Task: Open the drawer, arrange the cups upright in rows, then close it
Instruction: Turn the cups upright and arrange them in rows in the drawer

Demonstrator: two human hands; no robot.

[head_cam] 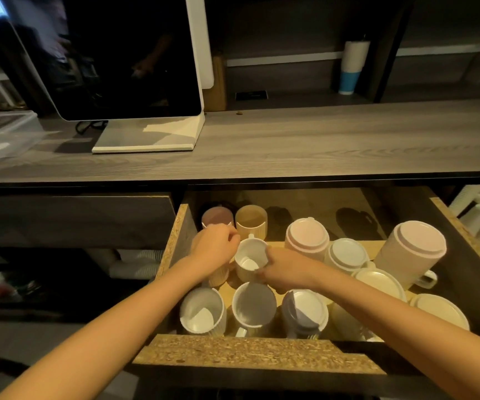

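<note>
Clasped by right hand point(285, 269), left hand point(214, 246) curled at rim (hold unclear), white cup point(249, 259) mid-frame in drawer point(233, 350): likely stiff, smooth, breakable ceramic, so grip round the wall.

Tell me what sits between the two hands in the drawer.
An upright white cup sits between the left hand and the right hand, which grips it, as the head view shows.

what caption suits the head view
Right hand grips an upright white cup in the open drawer, left hand alongside, inverted cups at right
</note>
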